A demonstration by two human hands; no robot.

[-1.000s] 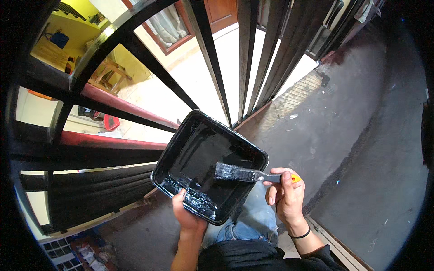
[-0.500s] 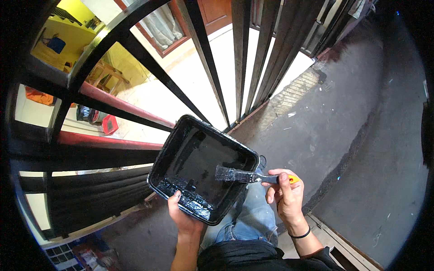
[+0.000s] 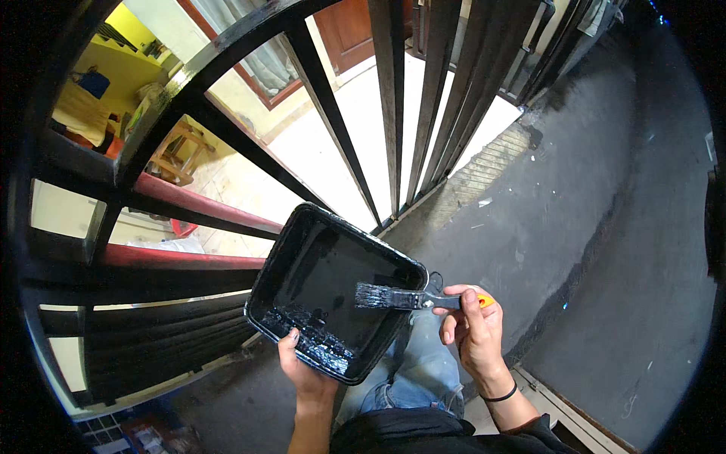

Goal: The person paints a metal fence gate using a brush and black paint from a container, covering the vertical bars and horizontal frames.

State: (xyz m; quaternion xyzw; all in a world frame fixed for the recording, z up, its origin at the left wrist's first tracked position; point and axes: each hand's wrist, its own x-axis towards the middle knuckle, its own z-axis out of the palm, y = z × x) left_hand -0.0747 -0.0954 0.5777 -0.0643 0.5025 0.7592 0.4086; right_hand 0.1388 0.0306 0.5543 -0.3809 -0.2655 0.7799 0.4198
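My left hand [image 3: 305, 372] grips the near rim of a black paint tray [image 3: 261, 261], its thumb over the edge and the other fingers hidden beneath. Wet black paint [image 3: 321, 348] glistens along the tray's near side. My right hand [image 3: 476, 325] pinches the handle of a paintbrush [image 3: 404, 298], black with a yellow end. The brush's paint-coated bristles point left and lie over the tray's right part; whether they touch its bottom I cannot tell.
Black metal gate bars [image 3: 389, 113] fan out beyond and left of the tray. Some rails [image 3: 189, 257] still show red on one face. Behind them are a wooden stool [image 3: 180, 151] and a brown door [image 3: 352, 34]. Dark pavement [image 3: 560, 204] lies to the right.
The brush and my right hand have shifted slightly left. The tray has moved a little left and down in view, and the gate has shifted as the view moved.
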